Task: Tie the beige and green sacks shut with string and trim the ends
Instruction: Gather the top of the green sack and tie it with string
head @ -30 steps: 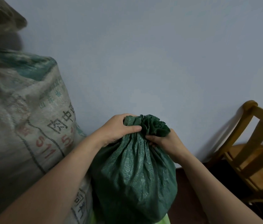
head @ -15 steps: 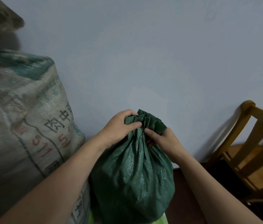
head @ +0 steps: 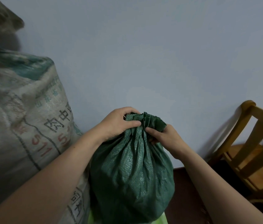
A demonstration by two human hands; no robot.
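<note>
Two sacks stand against the wall: a big beige sack (head: 19, 126) beyond the left hand (head: 117, 122), and a green sack (head: 132, 172) under both hands. Left hand and right hand (head: 163, 136) each clench its gathered neck.

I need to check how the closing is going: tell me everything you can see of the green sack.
The green sack is dark green woven, plastic-looking cloth, bulging full and standing upright beside the beige sack. Its mouth is gathered into a pleated neck with a ruffled top. The left hand and right hand pinch that neck from both sides. No string shows on it.
</note>
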